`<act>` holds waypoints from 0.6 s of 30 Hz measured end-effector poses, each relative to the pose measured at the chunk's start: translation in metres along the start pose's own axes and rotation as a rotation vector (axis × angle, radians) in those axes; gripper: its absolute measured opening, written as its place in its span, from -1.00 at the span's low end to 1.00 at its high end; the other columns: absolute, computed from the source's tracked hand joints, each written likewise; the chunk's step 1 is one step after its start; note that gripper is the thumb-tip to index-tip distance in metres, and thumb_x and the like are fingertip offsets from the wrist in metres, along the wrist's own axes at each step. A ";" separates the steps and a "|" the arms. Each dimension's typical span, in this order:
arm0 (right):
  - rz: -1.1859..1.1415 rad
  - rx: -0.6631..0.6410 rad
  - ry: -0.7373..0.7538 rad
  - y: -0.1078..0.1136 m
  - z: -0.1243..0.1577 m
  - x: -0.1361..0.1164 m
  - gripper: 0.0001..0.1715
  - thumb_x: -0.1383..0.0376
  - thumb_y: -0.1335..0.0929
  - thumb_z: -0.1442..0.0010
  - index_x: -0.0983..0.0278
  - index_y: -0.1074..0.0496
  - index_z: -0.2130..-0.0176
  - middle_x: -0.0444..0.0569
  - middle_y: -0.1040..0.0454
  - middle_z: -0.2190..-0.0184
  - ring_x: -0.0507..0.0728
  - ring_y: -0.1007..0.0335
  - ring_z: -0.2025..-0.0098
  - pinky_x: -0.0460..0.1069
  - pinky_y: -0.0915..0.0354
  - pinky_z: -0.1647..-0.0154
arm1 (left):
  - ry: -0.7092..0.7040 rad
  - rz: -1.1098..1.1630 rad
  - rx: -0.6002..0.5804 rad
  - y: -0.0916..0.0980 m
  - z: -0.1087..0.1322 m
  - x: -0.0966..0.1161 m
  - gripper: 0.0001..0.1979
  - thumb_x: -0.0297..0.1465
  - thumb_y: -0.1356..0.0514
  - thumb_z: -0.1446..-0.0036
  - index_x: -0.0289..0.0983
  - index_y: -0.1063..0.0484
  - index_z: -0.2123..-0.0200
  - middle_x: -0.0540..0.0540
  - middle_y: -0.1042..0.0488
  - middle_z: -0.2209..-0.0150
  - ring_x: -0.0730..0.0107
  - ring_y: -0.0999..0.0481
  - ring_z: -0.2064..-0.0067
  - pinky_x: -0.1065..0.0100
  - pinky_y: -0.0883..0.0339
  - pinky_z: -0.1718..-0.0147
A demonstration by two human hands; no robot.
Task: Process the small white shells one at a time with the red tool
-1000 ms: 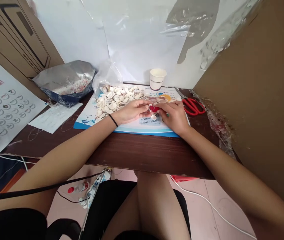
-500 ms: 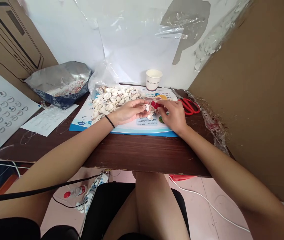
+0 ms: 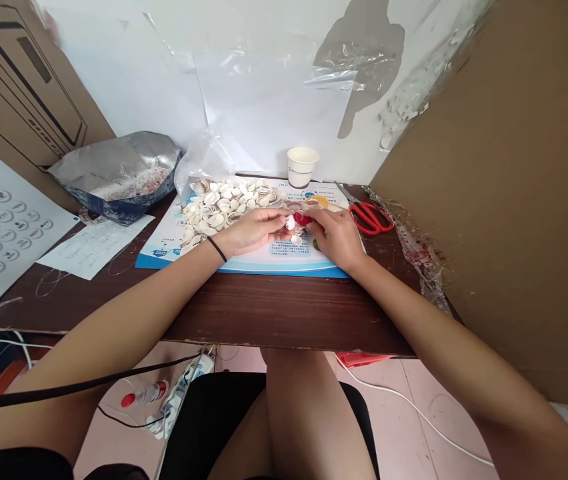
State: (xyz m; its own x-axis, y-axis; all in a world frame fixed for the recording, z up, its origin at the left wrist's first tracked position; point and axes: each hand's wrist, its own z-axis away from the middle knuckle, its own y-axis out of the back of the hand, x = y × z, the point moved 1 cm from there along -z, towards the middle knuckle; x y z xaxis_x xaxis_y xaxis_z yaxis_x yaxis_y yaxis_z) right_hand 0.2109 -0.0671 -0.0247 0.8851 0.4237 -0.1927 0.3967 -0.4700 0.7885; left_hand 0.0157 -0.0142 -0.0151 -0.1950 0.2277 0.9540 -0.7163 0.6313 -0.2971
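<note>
Head view: small shell and red piece pinched over a printed mat

Held between nearly closed fingers of the left hand point(image 3: 251, 231), a small white shell point(image 3: 291, 223); pinched in the right hand point(image 3: 337, 240), a small red piece point(image 3: 302, 219), just beside the shell, with the contact partly hidden. Heaped on the printed mat point(image 3: 284, 261) behind both hands, a pile of white shells point(image 3: 219, 210). Set farther off on the dark wooden desk point(image 3: 264, 313), a paper cup point(image 3: 303, 167), red-handled scissors point(image 3: 370, 219) and a foil bag point(image 3: 119, 170).
</note>
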 end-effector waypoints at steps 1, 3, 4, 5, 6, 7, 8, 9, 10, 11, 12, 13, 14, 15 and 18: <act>0.003 0.000 -0.005 0.000 0.000 0.000 -0.70 0.36 -0.24 -0.31 0.22 -0.45 0.02 0.02 -0.59 0.07 0.20 -0.48 0.07 0.08 -0.20 0.06 | 0.004 0.003 0.004 0.000 0.000 0.000 -0.88 -0.51 -0.24 -0.16 -0.38 -0.54 0.22 -0.07 -0.52 0.39 0.43 -0.53 0.26 0.14 -0.36 -0.02; 0.012 0.004 -0.016 0.001 0.000 -0.001 -0.70 0.37 -0.24 -0.31 0.22 -0.45 0.02 0.03 -0.58 0.05 0.20 -0.49 0.06 0.08 -0.20 0.07 | 0.010 0.011 0.002 0.000 0.000 0.000 -0.89 -0.50 -0.24 -0.16 -0.38 -0.54 0.23 -0.08 -0.53 0.39 0.42 -0.53 0.26 0.16 -0.38 0.00; 0.014 0.008 -0.022 0.002 0.001 -0.001 -0.69 0.38 -0.24 -0.30 0.23 -0.46 0.03 0.03 -0.58 0.05 0.20 -0.49 0.06 0.08 -0.20 0.07 | 0.012 0.014 -0.002 0.001 0.000 0.000 -0.88 -0.50 -0.24 -0.16 -0.39 -0.54 0.22 -0.08 -0.53 0.38 0.42 -0.53 0.26 0.17 -0.38 0.00; 0.014 0.014 -0.027 0.002 0.001 -0.002 -0.69 0.39 -0.24 -0.29 0.23 -0.46 0.03 0.04 -0.58 0.05 0.20 -0.50 0.07 0.08 -0.20 0.07 | 0.013 0.013 -0.006 0.001 0.000 -0.001 -0.87 -0.50 -0.24 -0.16 -0.39 -0.55 0.21 -0.09 -0.54 0.37 0.42 -0.53 0.25 0.16 -0.38 0.00; 0.010 0.021 -0.030 0.003 0.001 -0.002 -0.69 0.39 -0.24 -0.28 0.24 -0.46 0.04 0.05 -0.58 0.05 0.21 -0.50 0.07 0.09 -0.20 0.08 | 0.014 0.012 -0.010 0.001 0.000 -0.001 -0.86 -0.51 -0.24 -0.16 -0.39 -0.55 0.19 -0.10 -0.54 0.35 0.42 -0.53 0.25 0.16 -0.37 0.00; 0.002 0.029 -0.032 0.003 0.001 -0.003 -0.69 0.39 -0.24 -0.27 0.24 -0.46 0.04 0.05 -0.58 0.05 0.21 -0.50 0.08 0.09 -0.21 0.08 | 0.014 0.011 -0.012 0.001 0.000 -0.001 -0.85 -0.51 -0.24 -0.16 -0.39 -0.55 0.19 -0.11 -0.54 0.34 0.42 -0.53 0.25 0.15 -0.37 -0.01; -0.007 0.039 -0.032 0.004 0.001 -0.003 -0.69 0.39 -0.24 -0.27 0.24 -0.46 0.04 0.05 -0.58 0.06 0.21 -0.50 0.08 0.09 -0.21 0.08 | 0.009 0.012 -0.016 0.002 0.000 -0.001 -0.86 -0.51 -0.24 -0.16 -0.39 -0.55 0.20 -0.11 -0.54 0.34 0.42 -0.53 0.25 0.15 -0.36 -0.01; -0.017 0.050 -0.030 0.004 0.001 -0.004 -0.69 0.38 -0.24 -0.28 0.25 -0.46 0.04 0.06 -0.59 0.06 0.21 -0.50 0.09 0.09 -0.21 0.07 | -0.002 0.016 -0.019 0.002 0.000 -0.001 -0.87 -0.51 -0.24 -0.17 -0.39 -0.55 0.22 -0.12 -0.53 0.33 0.42 -0.53 0.25 0.15 -0.35 -0.02; -0.027 0.062 -0.025 0.005 0.001 -0.004 -0.69 0.36 -0.23 -0.29 0.25 -0.46 0.04 0.06 -0.59 0.08 0.20 -0.50 0.10 0.09 -0.22 0.07 | -0.012 0.022 -0.024 0.002 0.000 -0.001 -0.88 -0.51 -0.24 -0.17 -0.39 -0.55 0.22 -0.11 -0.53 0.33 0.42 -0.53 0.25 0.14 -0.35 -0.02; -0.036 0.069 -0.017 0.005 0.001 -0.005 -0.69 0.35 -0.23 -0.30 0.25 -0.46 0.03 0.05 -0.60 0.10 0.20 -0.50 0.11 0.09 -0.22 0.06 | -0.018 0.029 -0.029 0.002 0.000 -0.001 -0.88 -0.51 -0.23 -0.17 -0.39 -0.54 0.21 -0.11 -0.53 0.33 0.42 -0.53 0.25 0.14 -0.34 -0.02; -0.043 0.073 -0.006 0.005 0.002 -0.006 -0.69 0.34 -0.22 -0.31 0.25 -0.45 0.03 0.05 -0.60 0.13 0.20 -0.50 0.12 0.09 -0.21 0.06 | -0.022 0.034 -0.034 0.001 0.000 0.000 -0.87 -0.51 -0.23 -0.18 -0.38 -0.54 0.19 -0.10 -0.52 0.34 0.42 -0.53 0.25 0.13 -0.34 -0.02; -0.049 0.072 0.004 0.005 0.002 -0.007 -0.69 0.32 -0.22 -0.32 0.25 -0.45 0.03 0.04 -0.61 0.15 0.19 -0.50 0.13 0.09 -0.21 0.05 | -0.022 0.038 -0.035 0.001 0.000 0.000 -0.85 -0.52 -0.22 -0.18 -0.37 -0.53 0.17 -0.09 -0.52 0.35 0.42 -0.53 0.26 0.13 -0.34 -0.03; -0.052 0.067 0.012 0.005 0.002 -0.008 -0.70 0.31 -0.22 -0.32 0.24 -0.45 0.03 0.04 -0.61 0.17 0.19 -0.49 0.14 0.09 -0.21 0.05 | -0.019 0.040 -0.035 0.001 0.000 0.000 -0.84 -0.53 -0.22 -0.18 -0.36 -0.52 0.15 -0.08 -0.52 0.36 0.41 -0.54 0.26 0.12 -0.34 -0.03; -0.053 0.061 0.018 0.005 0.002 -0.009 -0.70 0.30 -0.22 -0.32 0.23 -0.45 0.03 0.03 -0.61 0.18 0.19 -0.49 0.15 0.09 -0.20 0.05 | -0.015 0.040 -0.032 0.001 0.000 0.000 -0.84 -0.54 -0.22 -0.18 -0.35 -0.51 0.15 -0.08 -0.51 0.37 0.40 -0.55 0.25 0.11 -0.34 -0.03; -0.048 0.045 0.018 0.004 0.001 -0.010 -0.71 0.29 -0.24 -0.30 0.23 -0.45 0.05 0.05 -0.60 0.16 0.22 -0.47 0.14 0.09 -0.19 0.06 | -0.020 0.031 -0.029 0.002 -0.001 -0.001 -0.89 -0.54 -0.23 -0.16 -0.35 -0.48 0.21 -0.07 -0.52 0.38 0.38 -0.56 0.24 0.09 -0.35 -0.04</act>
State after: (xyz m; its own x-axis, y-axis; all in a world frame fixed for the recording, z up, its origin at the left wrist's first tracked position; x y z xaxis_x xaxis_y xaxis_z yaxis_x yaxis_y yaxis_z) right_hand 0.2041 -0.0741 -0.0202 0.8604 0.4604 -0.2185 0.4493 -0.4832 0.7514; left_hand 0.0153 -0.0128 -0.0164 -0.2300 0.2326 0.9450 -0.6904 0.6454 -0.3269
